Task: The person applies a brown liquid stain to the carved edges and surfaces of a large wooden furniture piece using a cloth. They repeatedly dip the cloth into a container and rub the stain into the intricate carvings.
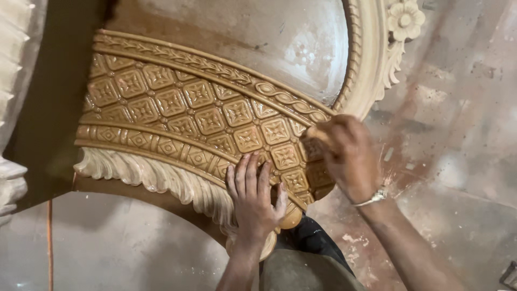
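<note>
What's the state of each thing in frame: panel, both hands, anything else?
Carved wooden panel: curved, tan-coated lattice section, leaf edge pale and uncoated.
Left hand: flat, fingers spread, pressing on the panel's lower border.
Right hand: closed, grip on something small against the panel's end; the item is hidden.
Wrist bracelet: worn on the right wrist.
Pale carved frame: unpainted, with a flower motif, lying behind the panel.
Floor: dusty, stained.

Two bare forearms are being shown, with no sleeves covering them. A silver metal bracelet (371, 198) is being worn on the wrist of the right hand (344, 156). Nothing is being worn on the left hand (253, 199). Dark trousers (312, 242) are being worn below.
</note>
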